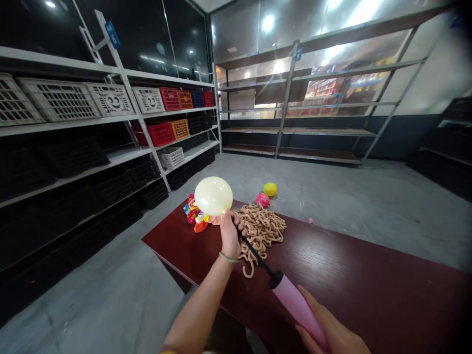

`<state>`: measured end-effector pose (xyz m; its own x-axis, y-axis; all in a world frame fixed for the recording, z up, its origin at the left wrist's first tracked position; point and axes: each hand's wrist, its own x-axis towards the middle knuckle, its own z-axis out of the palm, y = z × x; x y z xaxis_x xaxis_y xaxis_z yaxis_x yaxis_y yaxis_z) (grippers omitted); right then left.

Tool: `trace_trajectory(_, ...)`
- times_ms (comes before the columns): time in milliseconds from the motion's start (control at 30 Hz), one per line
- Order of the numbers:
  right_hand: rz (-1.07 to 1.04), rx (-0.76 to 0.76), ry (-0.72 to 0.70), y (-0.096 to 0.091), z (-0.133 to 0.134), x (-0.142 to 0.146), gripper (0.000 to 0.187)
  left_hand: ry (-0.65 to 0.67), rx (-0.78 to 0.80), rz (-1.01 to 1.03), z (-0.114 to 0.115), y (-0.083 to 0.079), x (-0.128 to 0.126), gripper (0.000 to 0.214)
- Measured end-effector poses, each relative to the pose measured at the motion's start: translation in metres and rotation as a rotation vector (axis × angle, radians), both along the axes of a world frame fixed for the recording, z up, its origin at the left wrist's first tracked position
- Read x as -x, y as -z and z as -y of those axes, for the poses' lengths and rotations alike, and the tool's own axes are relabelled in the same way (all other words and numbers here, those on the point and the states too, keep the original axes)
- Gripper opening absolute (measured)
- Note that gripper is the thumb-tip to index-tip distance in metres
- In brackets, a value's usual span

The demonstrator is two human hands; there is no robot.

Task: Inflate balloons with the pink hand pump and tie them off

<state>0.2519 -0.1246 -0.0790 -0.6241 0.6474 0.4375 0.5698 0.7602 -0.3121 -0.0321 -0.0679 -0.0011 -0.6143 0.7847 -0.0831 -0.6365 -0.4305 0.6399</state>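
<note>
My left hand (230, 236) grips the neck of an inflated pale yellow balloon (213, 196) around the black nozzle of a pink hand pump (295, 307). My right hand (332, 329) is closed on the pink pump barrel at the bottom right. Next to my left hand lies a heap of tan twisted balloons (260, 231) on a dark red wooden table (332, 265). Beyond my left hand, a bunch of multicoloured balloons (195, 214) lies at the table's far end, partly hidden by the pale balloon.
A yellow balloon (270, 189) and a pink balloon (262, 199) rest on the grey concrete floor (368, 196) beyond the table. White shelves (121, 118) holding plastic crates run along the left. Metal shelving (291, 130) stands at the back.
</note>
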Motion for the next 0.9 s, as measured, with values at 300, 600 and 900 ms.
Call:
trace_trajectory(300,-0.037,0.167,0.079,-0.023,-0.009,0.069,0.056,0.07,0.001,-0.033,0.011,-0.001,-0.029,0.033)
trace_trajectory(600,-0.084,-0.027,-0.013,-0.006,0.003,0.019,0.07,0.049,-0.034,-0.062,0.003,-0.006,-0.008,0.027)
trace_trajectory(900,-0.058,-0.058,0.033,-0.008,0.005,0.008,0.068,0.007,-0.046,-0.022,-0.002,-0.009,-0.002,0.028)
